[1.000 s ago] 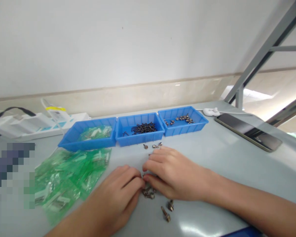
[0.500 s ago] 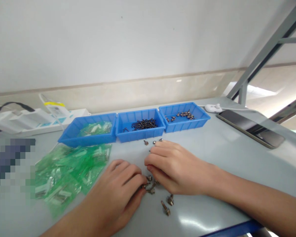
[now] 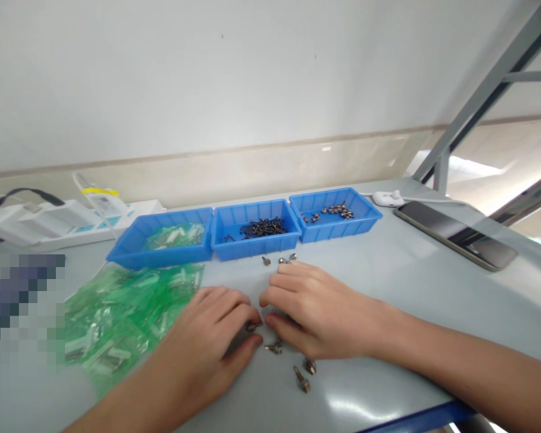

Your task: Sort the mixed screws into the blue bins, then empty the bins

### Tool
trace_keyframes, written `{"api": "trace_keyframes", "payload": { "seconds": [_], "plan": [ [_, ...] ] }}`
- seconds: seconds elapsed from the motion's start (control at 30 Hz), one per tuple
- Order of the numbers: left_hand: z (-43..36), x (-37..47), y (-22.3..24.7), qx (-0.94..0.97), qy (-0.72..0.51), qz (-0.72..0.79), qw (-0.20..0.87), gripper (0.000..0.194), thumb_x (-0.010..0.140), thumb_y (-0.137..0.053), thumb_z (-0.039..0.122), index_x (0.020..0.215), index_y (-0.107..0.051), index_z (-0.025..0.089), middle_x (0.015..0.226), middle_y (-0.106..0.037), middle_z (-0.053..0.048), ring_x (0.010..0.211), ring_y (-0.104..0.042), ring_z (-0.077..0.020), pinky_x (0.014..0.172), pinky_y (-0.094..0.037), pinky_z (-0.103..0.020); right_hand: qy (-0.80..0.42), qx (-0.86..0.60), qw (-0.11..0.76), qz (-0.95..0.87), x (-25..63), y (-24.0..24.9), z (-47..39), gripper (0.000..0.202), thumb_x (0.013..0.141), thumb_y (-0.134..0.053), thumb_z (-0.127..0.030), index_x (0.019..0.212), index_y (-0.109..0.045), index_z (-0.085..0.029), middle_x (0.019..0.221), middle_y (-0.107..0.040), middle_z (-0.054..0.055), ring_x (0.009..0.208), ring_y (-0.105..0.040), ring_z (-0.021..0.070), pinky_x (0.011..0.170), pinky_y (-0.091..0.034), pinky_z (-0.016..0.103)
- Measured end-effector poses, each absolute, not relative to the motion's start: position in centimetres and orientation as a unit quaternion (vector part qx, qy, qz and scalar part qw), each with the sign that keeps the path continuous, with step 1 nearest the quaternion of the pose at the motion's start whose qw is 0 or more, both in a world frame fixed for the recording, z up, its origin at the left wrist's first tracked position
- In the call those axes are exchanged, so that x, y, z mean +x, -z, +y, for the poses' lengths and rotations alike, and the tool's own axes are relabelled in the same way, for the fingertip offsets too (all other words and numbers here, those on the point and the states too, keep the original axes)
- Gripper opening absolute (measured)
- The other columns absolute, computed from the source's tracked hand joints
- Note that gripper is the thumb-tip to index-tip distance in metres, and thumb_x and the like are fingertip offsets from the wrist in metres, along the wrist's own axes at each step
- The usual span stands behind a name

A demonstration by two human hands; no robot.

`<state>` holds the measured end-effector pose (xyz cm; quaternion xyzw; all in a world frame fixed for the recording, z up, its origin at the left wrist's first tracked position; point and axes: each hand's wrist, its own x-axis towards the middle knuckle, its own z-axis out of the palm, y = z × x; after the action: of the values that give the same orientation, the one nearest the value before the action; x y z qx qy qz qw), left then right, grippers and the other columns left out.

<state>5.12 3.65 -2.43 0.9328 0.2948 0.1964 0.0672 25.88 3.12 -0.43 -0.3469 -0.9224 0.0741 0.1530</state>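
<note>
The person's left hand point(image 3: 223, 331) arches over the tabletop point(image 3: 410, 282), thumb and forefinger parted, with a metal bolt point(image 3: 253, 327) just beneath the forefinger's tip. The right hand point(image 3: 313, 307) curls close beside it, fingers bent down; whether it grips anything cannot be told from this angle. Loose bolts point(image 3: 302, 379) lie by the right thumb and nearer the person. A few more sit beyond the right hand, near the middle blue tray point(image 3: 256, 246), which holds dark screws point(image 3: 265, 227). Green bags point(image 3: 126, 313) spread left of the left hand.
</note>
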Motion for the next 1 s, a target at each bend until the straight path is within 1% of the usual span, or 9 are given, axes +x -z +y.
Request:
{"api": "trace_keyframes", "payload": {
  "seconds": [0.07, 0.13, 0.27, 0.37, 0.47, 0.6, 0.8, 0.9, 1.0],
  "plan": [
    [3.7, 5.1, 2.7, 0.934, -0.191, 0.293, 0.073, 0.013, 0.089, -0.047, 0.017, 0.082, -0.058, 0.02, 0.082, -0.06, -0.002, 0.076, -0.053, -0.0172, 0.072, -0.041, -0.031, -0.069, -0.35, 0.154, -0.922, 25.9, 0.5, 3.2, 0.015, 0.087, -0.047, -0.023, 0.081, -0.058, -0.016, 0.074, -0.057, 0.004, 0.072, -0.048, 0.0163, 0.069, -0.035, 0.03],
    [3.7, 5.1, 3.0, 0.932, -0.202, 0.292, 0.078, 0.017, 0.091, -0.043, 0.015, 0.082, -0.057, 0.019, 0.079, -0.059, -0.002, 0.074, -0.053, -0.0156, 0.068, -0.043, -0.028, -0.068, -0.347, 0.153, -0.923, 25.9, 0.6, 3.2, 0.015, 0.088, -0.047, -0.023, 0.081, -0.058, -0.016, 0.074, -0.057, 0.004, 0.073, -0.048, 0.0162, 0.07, -0.035, 0.03],
    [4.0, 5.0, 3.1, 0.923, -0.23, 0.301, 0.075, 0.014, 0.091, -0.044, 0.015, 0.083, -0.055, 0.018, 0.076, -0.058, 0.0, 0.07, -0.055, -0.014, 0.064, -0.045, -0.025, -0.068, -0.332, 0.148, -0.929, 25.9, 0.9, 3.1, 0.015, 0.089, -0.048, -0.024, 0.08, -0.057, -0.016, 0.075, -0.057, 0.004, 0.074, -0.047, 0.0168, 0.07, -0.036, 0.03],
    [4.4, 4.7, 2.8, 0.927, -0.211, 0.3, 0.075, 0.012, 0.09, -0.045, 0.017, 0.091, -0.056, 0.019, 0.084, -0.061, -0.001, 0.076, -0.058, -0.0148, 0.068, -0.047, -0.026, -0.063, -0.33, 0.147, -0.93, 25.8, 0.9, 3.1, 0.017, 0.089, -0.047, -0.026, 0.081, -0.058, -0.016, 0.075, -0.058, 0.005, 0.075, -0.047, 0.0173, 0.07, -0.036, 0.031],
    [4.8, 4.1, 2.4, 0.937, -0.17, 0.291, 0.088, 0.018, 0.09, -0.043, 0.016, 0.101, -0.057, 0.021, 0.095, -0.063, -0.002, 0.086, -0.06, -0.015, 0.076, -0.049, -0.026, -0.058, -0.333, 0.14, -0.931, 25.8, 0.8, 3.1, 0.018, 0.09, -0.047, -0.026, 0.081, -0.058, -0.015, 0.076, -0.058, 0.005, 0.075, -0.047, 0.0172, 0.071, -0.036, 0.031],
    [5.2, 3.6, 2.2, 0.939, -0.151, 0.285, 0.116, 0.018, 0.091, -0.041, 0.015, 0.098, -0.057, 0.022, 0.088, -0.063, 0.0, 0.078, -0.061, -0.0125, 0.069, -0.049, -0.022, -0.057, -0.335, 0.135, -0.931, 25.8, 0.7, 3.1, 0.017, 0.09, -0.047, -0.026, 0.082, -0.059, -0.015, 0.076, -0.058, 0.005, 0.075, -0.047, 0.0175, 0.071, -0.036, 0.031],
    [5.0, 4.4, 1.8, 0.918, -0.25, 0.294, 0.095, 0.006, 0.087, -0.048, 0.017, 0.089, -0.052, 0.021, 0.073, -0.059, 0.004, 0.062, -0.058, -0.0101, 0.058, -0.048, -0.02, -0.042, -0.329, 0.174, -0.927, 25.7, 0.9, 3.1, 0.017, 0.09, -0.047, -0.025, 0.089, -0.06, -0.014, 0.076, -0.058, 0.005, 0.074, -0.048, 0.0179, 0.069, -0.036, 0.031],
    [4.8, 4.7, 1.6, 0.905, -0.284, 0.302, 0.093, 0.004, 0.086, -0.049, 0.017, 0.086, -0.051, 0.021, 0.073, -0.061, 0.004, 0.062, -0.059, -0.0097, 0.058, -0.048, -0.019, -0.013, -0.319, 0.199, -0.927, 25.7, 1.0, 3.1, 0.02, 0.092, -0.042, -0.022, 0.085, -0.059, -0.014, 0.071, -0.056, 0.004, 0.069, -0.045, 0.0165, 0.065, -0.033, 0.03],
    [4.6, 4.9, 1.9, 0.904, -0.299, 0.288, 0.103, 0.005, 0.087, -0.049, 0.016, 0.085, -0.049, 0.021, 0.074, -0.062, 0.003, 0.066, -0.061, -0.0097, 0.06, -0.05, -0.018, 0.014, -0.309, 0.206, -0.928, 25.6, 1.0, 3.0, 0.021, 0.091, -0.042, -0.021, 0.077, -0.057, -0.016, 0.067, -0.053, 0.003, 0.065, -0.042, 0.0157, 0.062, -0.03, 0.03]
  ]
}}
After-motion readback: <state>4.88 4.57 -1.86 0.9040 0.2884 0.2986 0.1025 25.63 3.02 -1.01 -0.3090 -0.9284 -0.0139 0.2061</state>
